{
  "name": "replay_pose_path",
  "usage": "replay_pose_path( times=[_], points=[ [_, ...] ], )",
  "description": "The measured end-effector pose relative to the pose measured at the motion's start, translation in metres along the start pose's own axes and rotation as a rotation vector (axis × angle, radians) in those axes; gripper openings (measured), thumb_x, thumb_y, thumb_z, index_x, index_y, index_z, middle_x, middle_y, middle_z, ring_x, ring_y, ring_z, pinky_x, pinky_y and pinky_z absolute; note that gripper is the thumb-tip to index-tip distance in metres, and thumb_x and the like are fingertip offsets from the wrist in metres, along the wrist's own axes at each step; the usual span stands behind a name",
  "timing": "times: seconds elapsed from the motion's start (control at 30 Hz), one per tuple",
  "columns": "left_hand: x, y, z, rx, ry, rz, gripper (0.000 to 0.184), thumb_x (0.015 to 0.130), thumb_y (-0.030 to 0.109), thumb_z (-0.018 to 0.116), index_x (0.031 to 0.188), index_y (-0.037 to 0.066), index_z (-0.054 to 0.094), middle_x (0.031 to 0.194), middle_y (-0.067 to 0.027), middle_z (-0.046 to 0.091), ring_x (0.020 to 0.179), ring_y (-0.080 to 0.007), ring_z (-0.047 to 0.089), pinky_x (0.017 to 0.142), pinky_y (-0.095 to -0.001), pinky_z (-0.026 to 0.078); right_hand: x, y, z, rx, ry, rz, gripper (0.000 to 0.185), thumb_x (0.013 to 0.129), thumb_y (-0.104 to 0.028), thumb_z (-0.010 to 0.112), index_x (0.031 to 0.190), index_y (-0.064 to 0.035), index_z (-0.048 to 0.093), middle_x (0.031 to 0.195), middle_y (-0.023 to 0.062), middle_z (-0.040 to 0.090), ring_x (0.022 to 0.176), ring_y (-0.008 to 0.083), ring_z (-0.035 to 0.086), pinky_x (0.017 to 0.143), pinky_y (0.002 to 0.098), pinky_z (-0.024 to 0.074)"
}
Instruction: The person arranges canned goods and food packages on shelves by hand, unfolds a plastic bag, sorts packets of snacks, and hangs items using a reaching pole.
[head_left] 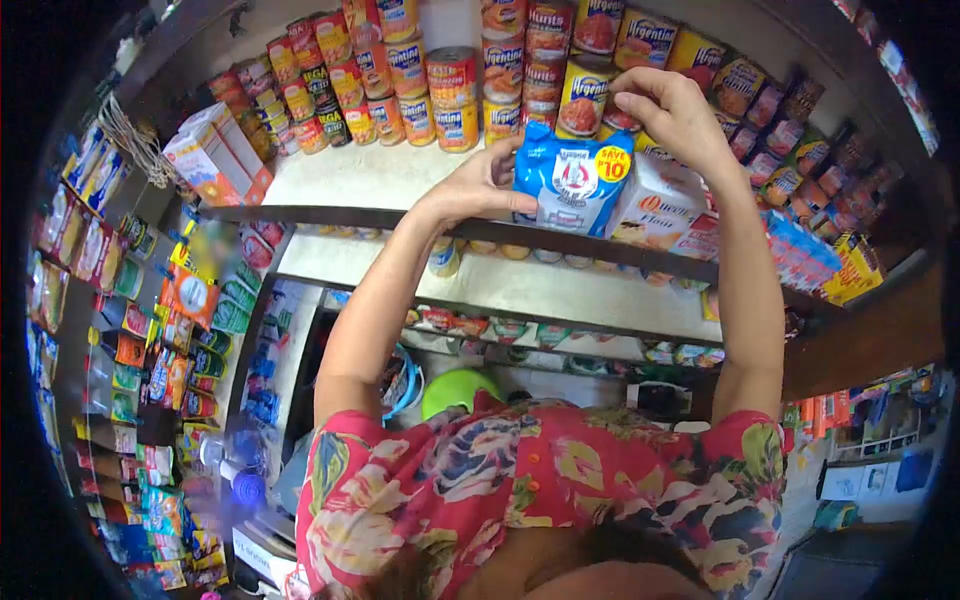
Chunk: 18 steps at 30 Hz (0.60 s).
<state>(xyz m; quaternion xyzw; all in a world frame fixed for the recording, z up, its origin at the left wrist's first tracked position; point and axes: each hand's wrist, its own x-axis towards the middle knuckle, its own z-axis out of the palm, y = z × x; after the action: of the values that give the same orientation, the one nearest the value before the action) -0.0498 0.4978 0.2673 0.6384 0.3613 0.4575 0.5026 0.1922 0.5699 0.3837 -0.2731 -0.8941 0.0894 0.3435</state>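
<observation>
A blue and white pouch with a yellow "save" badge stands upright near the front edge of the upper shelf. My left hand is around its left side, thumb on the front and fingers behind. Above and to the right of the pouch, my right hand is raised beside a yellow Argentina can, its fingers bent; whether they touch the can or hold anything is hidden. A white box of flour stands right of the pouch.
Stacked cans line the back of the shelf. White and orange boxes stand at its left end, blue-and-red packs at the right. Lower shelves hold packets. Hanging sachets cover the left side. A green round object lies below.
</observation>
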Motion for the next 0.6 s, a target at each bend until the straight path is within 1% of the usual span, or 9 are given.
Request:
replay_pose_path(
  times=[0.1, 0.13, 0.23, 0.27, 0.37, 0.4, 0.5, 0.53, 0.6],
  points=[
    [0.007, -0.01, -0.01, -0.118, -0.004, 0.032, 0.081, 0.071, 0.019, 0.075, 0.136, 0.003, 0.029, 0.124, -0.012, 0.048, 0.112, -0.0186, 0.049, 0.096, -0.0314, 0.039, 0.005, -0.003, -0.004, -0.095, 0.143, 0.004, 0.021, 0.079, -0.017, 0.06, 0.093, -0.0015, 0.064, 0.086, 0.0168, 0.065, 0.079, 0.0311, 0.063, 0.072, 0.0376, 0.0484],
    [0.008, -0.008, -0.013, -0.161, 0.003, 0.027, 0.078, 0.074, 0.023, 0.073, 0.136, 0.004, 0.03, 0.124, -0.012, 0.048, 0.112, -0.0188, 0.049, 0.095, -0.0315, 0.04, 0.01, -0.008, -0.006, -0.117, 0.094, 0.115, 0.026, 0.077, -0.021, 0.063, 0.094, -0.0021, 0.064, 0.09, 0.0173, 0.065, 0.084, 0.0315, 0.063, 0.074, 0.0387, 0.0486],
    [0.009, 0.002, -0.016, -0.265, 0.07, 0.046, 0.071, 0.081, 0.033, 0.065, 0.136, 0.005, 0.03, 0.124, -0.0125, 0.047, 0.111, -0.0184, 0.05, 0.094, -0.0316, 0.04, 0.027, 0.003, 0.007, -0.271, 0.104, 0.056, 0.03, 0.074, -0.025, 0.066, 0.092, -0.0015, 0.064, 0.092, 0.0181, 0.065, 0.086, 0.0328, 0.062, 0.075, 0.0407, 0.0481],
    [0.011, -0.001, -0.019, -0.261, 0.109, 0.074, 0.064, 0.082, 0.037, 0.063, 0.13, 0.004, 0.037, 0.115, -0.012, 0.054, 0.105, -0.0177, 0.054, 0.091, -0.0308, 0.041, 0.034, 0.013, 0.014, -0.285, 0.105, -0.001, 0.034, 0.071, -0.022, 0.069, 0.094, 0.0014, 0.061, 0.086, 0.0165, 0.064, 0.075, 0.026, 0.061, 0.068, 0.0358, 0.0466],
    [0.009, 0.014, -0.016, -0.232, 0.36, 0.039, 0.047, 0.083, 0.036, 0.063, 0.114, 0.003, 0.051, 0.097, -0.0084, 0.063, 0.087, -0.016, 0.06, 0.079, -0.0288, 0.045, 0.039, 0.005, 0.021, -0.34, 0.039, 0.019, 0.031, 0.069, -0.021, 0.069, 0.088, 0.0016, 0.06, 0.085, 0.0182, 0.062, 0.08, 0.0299, 0.06, 0.07, 0.0372, 0.0457],
    [0.017, 0.001, -0.026, -0.122, 0.507, 0.116, 0.034, 0.077, 0.033, 0.069, 0.091, 0.004, 0.057, 0.077, -0.0044, 0.063, 0.069, -0.0151, 0.061, 0.065, -0.027, 0.045, 0.04, 0.01, 0.026, -0.359, 0.068, 0.004, 0.029, 0.069, -0.02, 0.069, 0.083, 0.0017, 0.057, 0.082, 0.0189, 0.06, 0.081, 0.0329, 0.059, 0.07, 0.0392, 0.0445],
    [0.022, -0.017, -0.059, 0.48, 0.846, 0.039, 0.027, 0.078, 0.023, 0.069, 0.089, 0.002, 0.056, 0.073, -0.0042, 0.061, 0.064, -0.0122, 0.056, 0.058, -0.0258, 0.046, 0.041, 0.002, 0.027, -0.388, 0.016, 0.067, 0.028, 0.069, -0.019, 0.069, 0.081, 0.0017, 0.055, 0.081, 0.0187, 0.059, 0.08, 0.0332, 0.058, 0.069, 0.0405, 0.0435],
    [0.021, -0.014, -0.067, 0.636, 0.945, 0.027, 0.033, 0.069, 0.022, 0.076, 0.081, 0.001, 0.054, 0.066, -0.0042, 0.057, 0.06, -0.0136, 0.055, 0.054, -0.0294, 0.045, 0.041, 0.004, 0.029, -0.371, 0.044, 0.041, 0.027, 0.07, -0.019, 0.069, 0.08, 0.0018, 0.054, 0.08, 0.0188, 0.058, 0.08, 0.0332, 0.058, 0.068, 0.0408, 0.043],
    [0.023, -0.015, -0.078, 0.756, 1.044, 0.067, 0.038, 0.063, 0.027, 0.079, 0.075, 0.001, 0.055, 0.065, -0.0077, 0.058, 0.062, -0.0212, 0.059, 0.057, -0.0338, 0.046, 0.044, 0.004, 0.026, -0.377, 0.014, 0.013, 0.026, 0.071, -0.018, 0.069, 0.079, 0.0017, 0.054, 0.079, 0.0189, 0.058, 0.079, 0.0329, 0.057, 0.068, 0.0406, 0.0428]
  ],
)
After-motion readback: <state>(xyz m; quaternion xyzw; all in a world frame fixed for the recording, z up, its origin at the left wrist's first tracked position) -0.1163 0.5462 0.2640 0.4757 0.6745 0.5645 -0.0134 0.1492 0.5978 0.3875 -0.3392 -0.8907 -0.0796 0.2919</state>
